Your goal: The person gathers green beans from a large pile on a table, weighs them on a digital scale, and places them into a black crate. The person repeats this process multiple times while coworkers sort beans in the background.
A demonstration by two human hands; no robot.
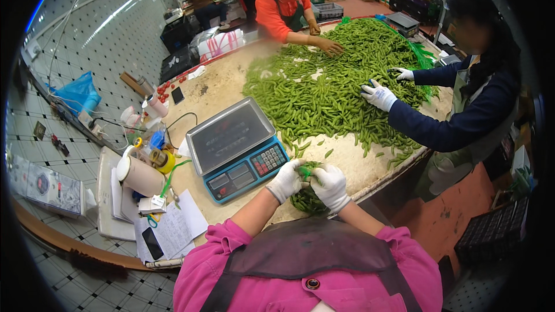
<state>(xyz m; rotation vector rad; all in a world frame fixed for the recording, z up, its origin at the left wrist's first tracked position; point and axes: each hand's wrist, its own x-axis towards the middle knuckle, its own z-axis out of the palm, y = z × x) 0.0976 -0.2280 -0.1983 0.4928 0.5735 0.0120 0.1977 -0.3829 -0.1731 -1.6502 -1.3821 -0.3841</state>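
Note:
My left hand (287, 180) and my right hand (331, 186), both in white gloves, pinch the green mesh top of a net bag of green pods (308, 201). The bag hangs between them near the table's front edge, its lower part dark with packed pods. Just left of my left hand stands a blue digital scale (236, 149) with a metal pan that holds nothing. Beyond my hands a large heap of green pods (329, 99) covers much of the pale table (217, 84). Loose pods lie between the heap and my hands.
Across the table a co-worker's bare-looking hand (329, 46) touches the heap; at right another co-worker's gloved hands (379, 96) rest on it. At left are papers (173, 225), a phone (152, 244), scissors (152, 220), yellow tape (164, 162) and a pitcher (138, 175).

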